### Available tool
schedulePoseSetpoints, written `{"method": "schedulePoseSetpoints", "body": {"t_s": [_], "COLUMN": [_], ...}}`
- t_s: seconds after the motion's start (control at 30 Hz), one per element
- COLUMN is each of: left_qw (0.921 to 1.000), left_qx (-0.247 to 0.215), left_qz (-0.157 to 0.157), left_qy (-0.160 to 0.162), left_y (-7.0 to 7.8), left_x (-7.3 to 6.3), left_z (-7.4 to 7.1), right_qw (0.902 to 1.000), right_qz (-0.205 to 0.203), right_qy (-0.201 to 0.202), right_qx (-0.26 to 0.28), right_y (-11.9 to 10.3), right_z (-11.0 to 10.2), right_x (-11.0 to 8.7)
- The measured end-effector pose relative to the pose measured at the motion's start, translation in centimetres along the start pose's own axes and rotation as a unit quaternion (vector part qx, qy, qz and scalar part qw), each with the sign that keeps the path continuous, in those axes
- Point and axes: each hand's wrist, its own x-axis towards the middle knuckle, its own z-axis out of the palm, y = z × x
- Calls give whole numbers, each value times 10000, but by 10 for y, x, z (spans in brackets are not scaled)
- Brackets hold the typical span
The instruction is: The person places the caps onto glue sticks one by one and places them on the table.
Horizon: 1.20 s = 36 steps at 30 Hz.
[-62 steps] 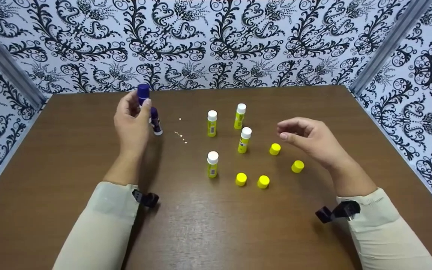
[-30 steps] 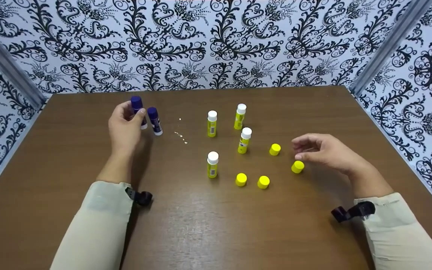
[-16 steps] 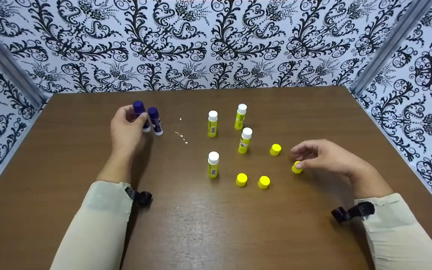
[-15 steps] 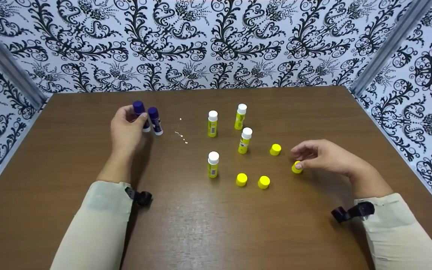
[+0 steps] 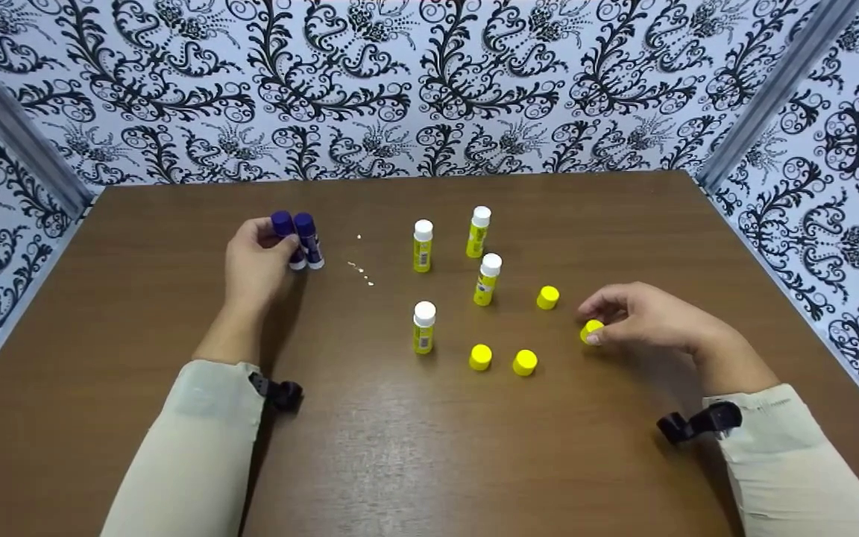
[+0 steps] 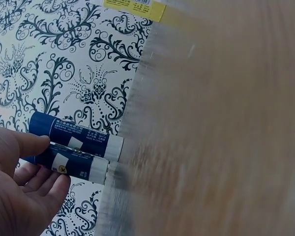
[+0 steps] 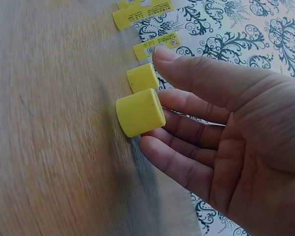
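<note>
My left hand [image 5: 254, 265] pinches a purple glue stick [image 5: 281, 222] with a white base, standing on the table at the left. Right beside it is a second purple glue stick [image 5: 307, 237]; in the left wrist view the held glue stick [image 6: 71, 164] lies alongside the other. My right hand [image 5: 649, 317] is low at the right, loosely curved about a small yellow cap [image 5: 590, 330]. In the right wrist view a gap shows between the thumb [image 7: 166, 55] and this cap [image 7: 137, 114], while the other fingers are close behind it.
Several yellow glue sticks with white tops stand mid-table, one of them [image 5: 423, 328] nearest the front. Other yellow caps [image 5: 480, 357] are to their right. White crumbs [image 5: 361, 271] dot the brown table [image 5: 392, 440]. Patterned walls [image 5: 414, 89] enclose the back and sides.
My left hand has lowered the purple glue stick from above to the table and shifted it right, against the other one. My right hand has come down and right to the yellow cap.
</note>
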Motion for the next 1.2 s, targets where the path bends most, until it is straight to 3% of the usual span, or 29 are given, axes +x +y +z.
{"method": "schedulePoseSetpoints", "body": {"t_s": [0.63, 1.2], "left_qw": [9995, 9992], "left_qx": [298, 316], "left_qz": [78, 168], "left_qy": [-98, -170], "left_y": [-7, -6], "left_x": [3, 1], "left_z": [1, 0], "right_qw": [9983, 9980], "right_qz": [-9, 109], "right_qy": [-15, 24], "right_qx": [-590, -627], "right_y": [0, 4], "right_z": [2, 5], "right_x": [2, 5]}}
